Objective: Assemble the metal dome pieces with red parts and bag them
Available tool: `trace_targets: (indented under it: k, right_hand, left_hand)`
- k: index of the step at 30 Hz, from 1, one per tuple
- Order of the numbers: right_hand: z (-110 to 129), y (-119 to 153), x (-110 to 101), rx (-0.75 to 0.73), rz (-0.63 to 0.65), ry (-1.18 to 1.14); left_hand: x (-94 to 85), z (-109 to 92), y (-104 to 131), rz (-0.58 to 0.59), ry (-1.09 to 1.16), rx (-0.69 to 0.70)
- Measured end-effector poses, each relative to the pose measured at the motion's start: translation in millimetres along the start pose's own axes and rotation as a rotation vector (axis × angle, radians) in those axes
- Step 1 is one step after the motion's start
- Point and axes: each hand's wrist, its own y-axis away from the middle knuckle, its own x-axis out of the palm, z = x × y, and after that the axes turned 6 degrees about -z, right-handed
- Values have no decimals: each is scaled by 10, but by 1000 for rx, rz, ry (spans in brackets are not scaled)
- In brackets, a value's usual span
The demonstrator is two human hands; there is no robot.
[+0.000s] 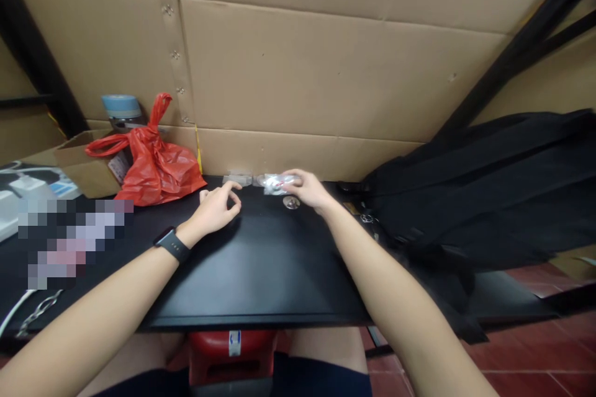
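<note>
My right hand [305, 189] grips a small clear plastic packet [274, 183] near the back of the black table. Something shiny with a touch of red shows inside it, too blurred to name. Just below that hand a small round metallic piece [291, 202] lies on the table. Another flat clear plastic packet [237, 180] rests by the cardboard wall, beyond my left hand [216, 209]. That hand hovers over the table with curved fingers apart and holds nothing. A dark watch [172, 244] is on my left wrist.
A tied red plastic bag [158, 167] stands at the back left, beside an open cardboard box [90, 164] and a blue-lidded bottle [123, 108]. A black backpack [488, 186] fills the right side. Cardboard [326, 68] walls the back. A red stool [233, 353] sits below the table's front edge.
</note>
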Motion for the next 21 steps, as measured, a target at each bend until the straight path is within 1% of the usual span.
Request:
trace_targets:
  k: [1, 3, 4, 6, 10, 13, 15, 17, 18, 21]
  right_hand:
    - [-55, -39, -110, -16, -77, 51]
    - [-182, -103, -297, 1, -179, 186]
    - [-247, -127, -362, 14, -232, 241]
    - [-363, -157, -426, 43, -281, 339]
    - [-475, -163, -374, 84, -284, 570]
    - [-446, -144, -316, 85, -319, 788]
    - [-383, -128, -297, 30, -327, 887]
    - [-298, -107, -282, -67, -281, 904]
    - [-253, -94, -271, -122, -220, 878]
    - [-139, -47, -214, -247, 54, 760]
  left_hand:
    - [-14, 16, -4, -5, -14, 5]
    - [-53, 55, -14, -15, -53, 12]
    - [-79, 80, -20, -19, -78, 17]
    - [-138, 142, -36, -26, -134, 25]
    - [-268, 313, -80, -25, -217, 37]
    - [-343, 441, -111, 63, -208, 51]
    - [-362, 498, -124, 125, -165, 65]
    - [-356, 526, -131, 162, -126, 94]
    - [-347, 533, -132, 175, -115, 113]
    - [-330, 549, -129, 174, -126, 144]
